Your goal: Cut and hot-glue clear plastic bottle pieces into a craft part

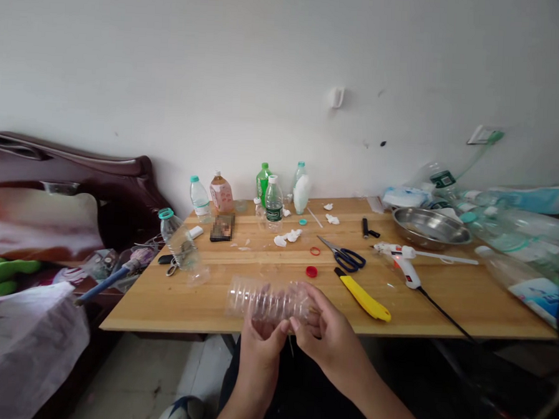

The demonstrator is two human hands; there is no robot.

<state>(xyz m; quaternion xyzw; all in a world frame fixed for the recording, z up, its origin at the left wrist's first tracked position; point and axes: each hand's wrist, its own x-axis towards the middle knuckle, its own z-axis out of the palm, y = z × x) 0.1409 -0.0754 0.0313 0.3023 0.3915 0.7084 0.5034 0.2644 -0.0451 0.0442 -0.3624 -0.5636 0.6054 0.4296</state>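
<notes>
A clear, ribbed plastic bottle piece (242, 297) lies sideways between my hands, just over the table's front edge. My left hand (260, 346) grips it from below near its middle, thumb along the near side. Around its right end, my right hand (322, 327) has its fingers wrapped. The fingers behind the plastic show blurred through it. Beyond the piece lie a red bottle cap (311, 272) and a red ring (315, 251). To the right are a yellow utility knife (364, 295) and dark-handled scissors (345, 257) with the blades pointing away to the left.
A glue gun (405, 266) with its cord stands right of the knife, near a metal bowl (431, 229). Several bottles line the back, among them a green-labelled one (274, 206). Crumpled tissue (287, 237) lies mid-table. A cut bottle (179, 238) stands at left; more plastic bottles (517, 228) crowd the right.
</notes>
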